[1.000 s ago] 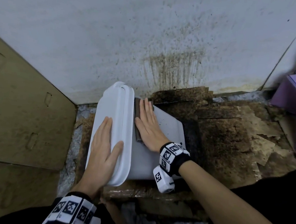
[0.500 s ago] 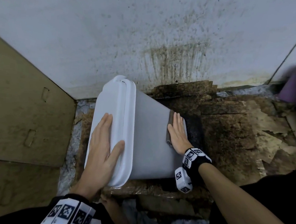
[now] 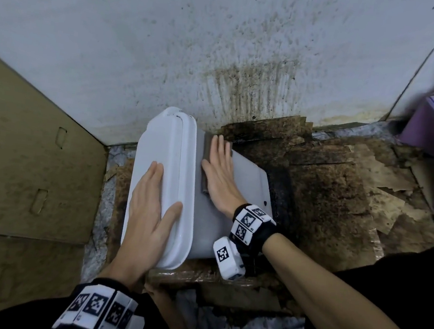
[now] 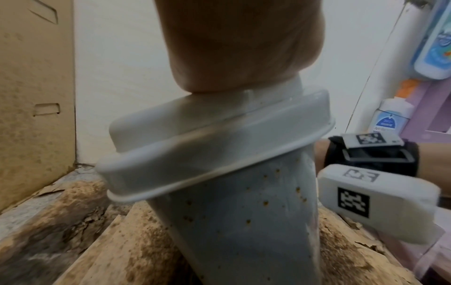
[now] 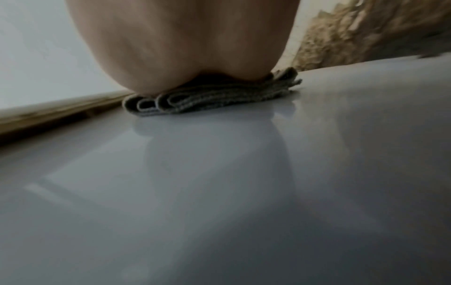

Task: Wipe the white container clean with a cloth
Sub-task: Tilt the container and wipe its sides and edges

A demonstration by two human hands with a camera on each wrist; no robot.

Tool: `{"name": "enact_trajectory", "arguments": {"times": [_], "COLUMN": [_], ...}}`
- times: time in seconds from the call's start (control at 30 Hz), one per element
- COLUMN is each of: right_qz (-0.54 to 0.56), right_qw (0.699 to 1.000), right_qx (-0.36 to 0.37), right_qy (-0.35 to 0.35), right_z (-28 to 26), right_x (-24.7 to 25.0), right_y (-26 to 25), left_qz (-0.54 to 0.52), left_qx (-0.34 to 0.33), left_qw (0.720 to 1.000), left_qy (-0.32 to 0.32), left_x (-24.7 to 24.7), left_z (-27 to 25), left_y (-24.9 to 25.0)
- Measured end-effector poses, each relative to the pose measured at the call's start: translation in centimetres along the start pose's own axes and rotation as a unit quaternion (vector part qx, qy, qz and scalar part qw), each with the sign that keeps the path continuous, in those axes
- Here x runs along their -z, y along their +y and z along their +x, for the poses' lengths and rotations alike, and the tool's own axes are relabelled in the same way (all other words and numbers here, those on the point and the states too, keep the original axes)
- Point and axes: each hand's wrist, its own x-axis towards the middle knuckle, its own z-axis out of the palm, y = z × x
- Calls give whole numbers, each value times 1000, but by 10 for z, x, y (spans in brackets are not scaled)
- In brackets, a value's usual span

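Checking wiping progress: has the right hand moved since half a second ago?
Yes. The right hand, pressing the cloth, slid along the white container toward its lid.

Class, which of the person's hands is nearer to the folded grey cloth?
Right. The right hand presses flat on the folded grey cloth; the left hand rests apart on the white plastic container's lid.

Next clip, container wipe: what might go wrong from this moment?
The container lies tilted on crumbling, stained boards, steadied only by the flat left hand on its lid; it may slip. The right hand presses the cloth flat, ungripped. Brown specks on another side could be missed.
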Motion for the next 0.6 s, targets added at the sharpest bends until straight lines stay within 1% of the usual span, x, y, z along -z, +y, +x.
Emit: {"name": "enact_trajectory", "arguments": {"times": [0.07, 0.2, 0.27, 0.33, 0.43, 0.57, 0.6], "right_qz": [0, -18, -29, -35, -44, -43, -38], "right_qw": [1000, 997, 996, 995, 996, 986, 982], "right_qx": [27, 64, 65, 51, -2, -130, -153], "right_qy": [-8, -43, -61, -73, -82, -97, -102], "right_z": [6, 10, 12, 15, 17, 15, 14], "right_x": [2, 7, 10, 13, 21, 41, 45], "right_y": [-6, 5, 12, 19, 43, 88, 97], "left_qz": [1, -10, -14, -20, -33, -52, -53], "left_qx": [-3, 1, 1, 2, 9, 15, 15], "left_qw": [1000, 1000, 1000, 1000, 999, 999, 998], "left_qy": [-1, 0, -1, 0, 1, 5, 6], "left_x": [-1, 2, 3, 4, 6, 9, 8], "left_z": [0, 0, 0, 0, 0, -3, -3], "left_y": [1, -3, -4, -6, -10, -12, -12]}}
